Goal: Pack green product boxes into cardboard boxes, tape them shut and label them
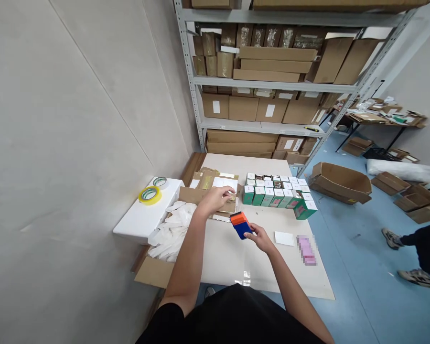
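Observation:
My right hand (259, 238) is closed around the lower side of a blue and orange tape dispenser (242, 228), which is tilted above the white table (225, 263). A dark edge runs along the dispenser's orange end. To its upper left, my left hand (215, 199) hovers over flattened brown cardboard (189, 195) with its fingers loosely bent and apart, and nothing visible between them. Rows of green and white small boxes (268, 197) stand beyond the dispenser. A white card (284, 238) and a blurred pink item (306, 250) lie right of my right hand.
Left of the table, a white surface (136, 222) carries yellow tape (150, 195) and another roll (159, 181). An open carton (154, 271) holds white crumpled material. Behind stands a metal shelf (265, 126) of cartons. An open box (340, 184) and another person's legs (423, 251) are at right.

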`<action>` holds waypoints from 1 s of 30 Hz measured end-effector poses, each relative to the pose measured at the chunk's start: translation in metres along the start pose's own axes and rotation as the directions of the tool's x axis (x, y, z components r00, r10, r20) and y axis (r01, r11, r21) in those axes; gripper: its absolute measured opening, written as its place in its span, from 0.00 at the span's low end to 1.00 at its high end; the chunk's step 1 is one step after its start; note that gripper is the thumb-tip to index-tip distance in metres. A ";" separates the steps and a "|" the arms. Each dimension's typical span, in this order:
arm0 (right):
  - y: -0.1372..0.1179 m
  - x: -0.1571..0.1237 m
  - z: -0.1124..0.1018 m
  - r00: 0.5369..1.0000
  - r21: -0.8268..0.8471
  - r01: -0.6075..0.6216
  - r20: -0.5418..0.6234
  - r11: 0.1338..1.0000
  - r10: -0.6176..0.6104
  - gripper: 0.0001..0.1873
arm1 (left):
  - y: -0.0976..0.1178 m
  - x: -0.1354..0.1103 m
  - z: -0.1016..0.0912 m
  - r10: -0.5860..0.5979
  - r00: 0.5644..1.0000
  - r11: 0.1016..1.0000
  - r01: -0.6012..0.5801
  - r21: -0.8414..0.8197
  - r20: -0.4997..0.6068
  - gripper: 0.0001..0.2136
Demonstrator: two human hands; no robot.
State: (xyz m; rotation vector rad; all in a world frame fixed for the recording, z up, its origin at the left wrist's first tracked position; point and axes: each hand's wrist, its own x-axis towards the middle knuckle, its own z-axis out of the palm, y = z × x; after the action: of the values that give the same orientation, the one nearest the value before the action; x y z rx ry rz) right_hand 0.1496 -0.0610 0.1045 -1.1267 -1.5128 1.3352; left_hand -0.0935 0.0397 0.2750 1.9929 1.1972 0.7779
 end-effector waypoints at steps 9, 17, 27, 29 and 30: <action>0.022 0.028 0.010 0.914 -0.283 -0.094 -0.404 0.954 -0.030 0.19 | 0.004 -0.030 0.052 0.043 0.998 0.940 -0.023 0.342 -0.050 0.21; 0.009 0.072 0.027 0.883 -0.047 -0.028 -0.469 0.998 0.002 0.18 | -0.022 -0.060 0.138 0.171 0.985 0.868 -0.133 0.478 -0.037 0.34; -0.010 0.078 0.053 0.888 -0.001 0.021 -0.459 1.000 -0.019 0.18 | -0.034 -0.074 0.129 0.195 0.950 0.859 -0.046 0.510 -0.242 0.39; -0.017 0.077 0.059 0.899 0.014 0.043 -0.438 0.999 -0.032 0.18 | -0.034 -0.078 0.131 0.187 0.948 0.867 -0.035 0.498 -0.258 0.39; -0.020 0.077 0.062 0.903 0.012 0.046 -0.429 0.999 -0.037 0.18 | -0.035 -0.081 0.132 0.177 0.946 0.871 -0.022 0.491 -0.271 0.38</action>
State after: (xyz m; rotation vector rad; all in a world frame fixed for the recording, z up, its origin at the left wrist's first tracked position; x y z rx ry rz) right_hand 0.0673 -0.0049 0.1187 -1.2692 -1.1865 0.9872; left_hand -0.0417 -0.0535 0.1570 2.4184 1.6052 0.9377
